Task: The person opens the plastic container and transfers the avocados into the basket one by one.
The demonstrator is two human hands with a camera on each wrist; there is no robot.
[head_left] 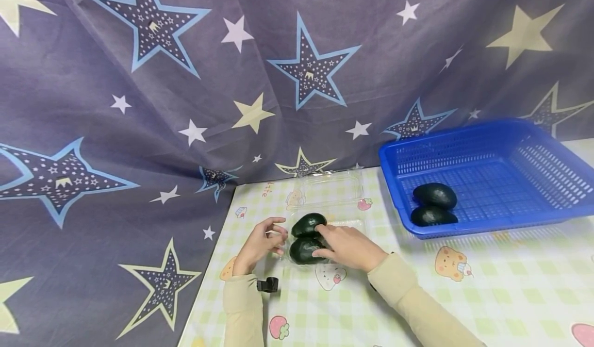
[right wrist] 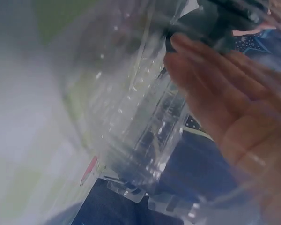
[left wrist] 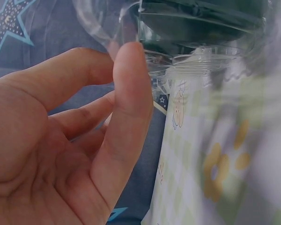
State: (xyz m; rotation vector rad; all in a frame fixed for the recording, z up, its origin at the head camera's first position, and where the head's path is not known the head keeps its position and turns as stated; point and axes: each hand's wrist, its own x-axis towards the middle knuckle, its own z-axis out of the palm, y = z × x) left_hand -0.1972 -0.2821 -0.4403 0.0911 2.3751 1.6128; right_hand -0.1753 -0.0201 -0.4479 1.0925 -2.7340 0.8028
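Observation:
Two dark green avocados, an upper one (head_left: 308, 225) and a lower one (head_left: 304, 251), lie side by side in the left part of a clear plastic clamshell box (head_left: 355, 227). Its lid (head_left: 331, 188) is folded back behind it. My right hand (head_left: 349, 245) reaches over the box from the right. Its fingers touch the upper avocado and its thumb lies at the lower one, fairly straight in the right wrist view. At the box's left side my left hand (head_left: 261, 245) has its fingers loosely bent and its thumb (left wrist: 131, 93) against the clear wall.
A blue plastic basket (head_left: 399, 192) stands at the right with two more avocados (head_left: 434, 205) inside its left end. A checked cloth (head_left: 334, 311) covers the table. Behind hangs a dark curtain (head_left: 185, 104) with stars.

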